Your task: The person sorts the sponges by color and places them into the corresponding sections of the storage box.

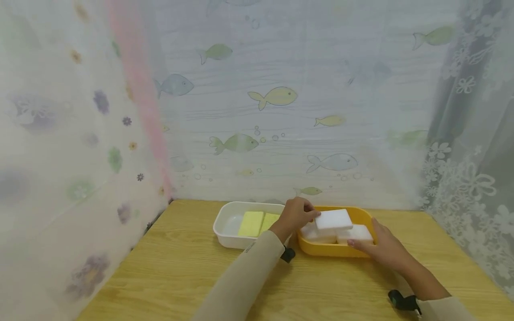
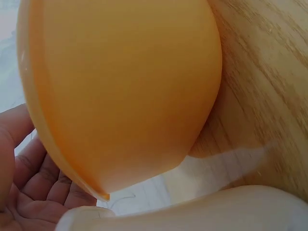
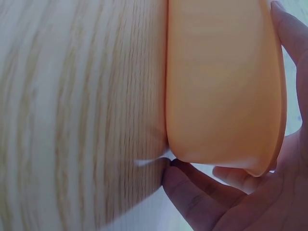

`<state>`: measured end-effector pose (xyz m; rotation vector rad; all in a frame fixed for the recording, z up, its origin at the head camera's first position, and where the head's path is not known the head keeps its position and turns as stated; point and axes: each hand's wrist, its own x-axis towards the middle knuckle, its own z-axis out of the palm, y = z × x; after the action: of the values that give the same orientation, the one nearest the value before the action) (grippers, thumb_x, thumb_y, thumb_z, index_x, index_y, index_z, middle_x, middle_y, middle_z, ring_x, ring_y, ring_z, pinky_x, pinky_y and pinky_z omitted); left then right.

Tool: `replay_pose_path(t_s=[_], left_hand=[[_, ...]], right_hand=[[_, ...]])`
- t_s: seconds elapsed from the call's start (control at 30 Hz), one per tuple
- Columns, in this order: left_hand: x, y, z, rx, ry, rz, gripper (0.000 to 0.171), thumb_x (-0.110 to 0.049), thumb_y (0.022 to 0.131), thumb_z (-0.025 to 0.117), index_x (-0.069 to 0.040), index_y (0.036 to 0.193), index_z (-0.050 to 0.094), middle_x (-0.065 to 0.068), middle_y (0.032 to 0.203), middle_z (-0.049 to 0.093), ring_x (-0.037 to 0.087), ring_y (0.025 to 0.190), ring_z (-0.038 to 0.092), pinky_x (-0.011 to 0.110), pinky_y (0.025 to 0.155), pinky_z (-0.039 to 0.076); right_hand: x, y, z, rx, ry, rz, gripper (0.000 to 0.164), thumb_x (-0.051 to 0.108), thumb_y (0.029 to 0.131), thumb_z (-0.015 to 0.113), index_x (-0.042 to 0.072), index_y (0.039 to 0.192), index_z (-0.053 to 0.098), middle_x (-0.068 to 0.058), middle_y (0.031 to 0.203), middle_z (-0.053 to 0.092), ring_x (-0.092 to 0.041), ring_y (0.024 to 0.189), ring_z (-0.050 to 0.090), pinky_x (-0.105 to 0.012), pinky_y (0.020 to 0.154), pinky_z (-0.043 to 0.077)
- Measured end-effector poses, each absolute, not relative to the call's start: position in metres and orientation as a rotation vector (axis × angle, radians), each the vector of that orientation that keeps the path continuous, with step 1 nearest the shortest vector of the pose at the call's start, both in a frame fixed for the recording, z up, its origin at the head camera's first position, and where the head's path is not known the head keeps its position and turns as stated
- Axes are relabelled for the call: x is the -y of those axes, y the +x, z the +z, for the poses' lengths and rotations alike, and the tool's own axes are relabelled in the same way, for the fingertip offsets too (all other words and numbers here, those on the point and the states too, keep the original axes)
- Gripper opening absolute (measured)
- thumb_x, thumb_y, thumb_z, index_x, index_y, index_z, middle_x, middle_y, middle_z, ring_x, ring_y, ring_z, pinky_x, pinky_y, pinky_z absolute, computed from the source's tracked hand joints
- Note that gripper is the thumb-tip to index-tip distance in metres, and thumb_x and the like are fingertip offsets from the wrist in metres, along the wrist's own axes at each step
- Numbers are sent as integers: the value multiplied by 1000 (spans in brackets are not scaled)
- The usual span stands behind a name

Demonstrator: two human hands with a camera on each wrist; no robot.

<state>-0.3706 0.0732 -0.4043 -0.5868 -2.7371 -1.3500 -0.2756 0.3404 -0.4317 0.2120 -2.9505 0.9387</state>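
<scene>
My left hand (image 1: 295,217) pinches the left corner of a white sponge block (image 1: 334,219), which is raised at a slight tilt over an orange tub (image 1: 329,250). Below it, more white blocks (image 1: 356,233) lie inside the tub. Around the tub's right end, my right hand (image 1: 387,247) grips the wall, with its thumb over the front rim. The right wrist view shows that hand's fingers (image 3: 192,197) curved about the tub's end. In the left wrist view the tub's outer wall (image 2: 130,96) hides the block.
A white tub (image 1: 230,240) stands just left of the orange one, holding yellow sponges (image 1: 251,224), partly behind my left wrist. Both tubs are on a wooden table (image 1: 168,267). Behind the table hangs a fish-patterned curtain (image 1: 281,133).
</scene>
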Motion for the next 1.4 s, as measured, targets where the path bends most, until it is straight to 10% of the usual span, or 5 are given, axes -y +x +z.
replay_pose_path(t_s=[1.4], left_hand=[[-79,-368,-405,2883,-631,-1002,18,-32,95,77,-16,87,77,-10,77,66,8,72,58,21,63,50]], right_hand=[[-340,-276,-435,2935,214,904,123,64,93,66,-14,159,-3,-46,159,16,-66,141,24,-80,108,28]])
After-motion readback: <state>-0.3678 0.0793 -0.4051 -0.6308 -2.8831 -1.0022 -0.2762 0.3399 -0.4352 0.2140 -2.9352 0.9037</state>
